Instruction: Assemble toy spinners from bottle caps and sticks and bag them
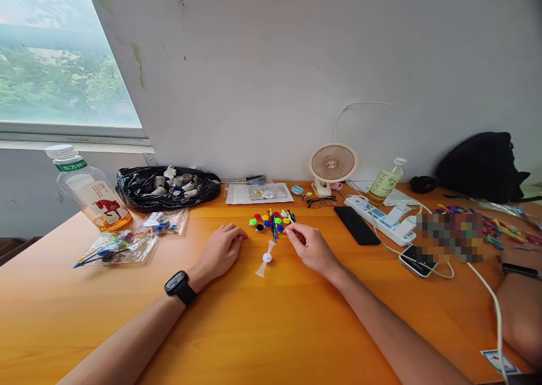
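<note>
A small two-bladed propeller (266, 258) with a white hub and translucent, blurred blades is on the table between my hands. Behind it lies a cluster of small coloured plastic pieces, among them a yellow-green round piece (253, 222) and a black-and-white one (259, 228). Thin coloured sticks (273, 224) lie among these pieces. My left hand (222, 249) rests on the table left of the propeller, fingers loosely bent, holding nothing visible. At the cluster's right edge, thumb and forefinger of my right hand (312, 248) are pinched together; anything between them is too small to make out.
Plastic bags of parts (122, 246), a tea bottle (95, 193) and a black bag (169, 190) stand left. Behind are a white tray (258, 193) and a fan (333, 165). Right are a phone (356, 225), a power strip (381, 221) and another person's arm (520, 306).
</note>
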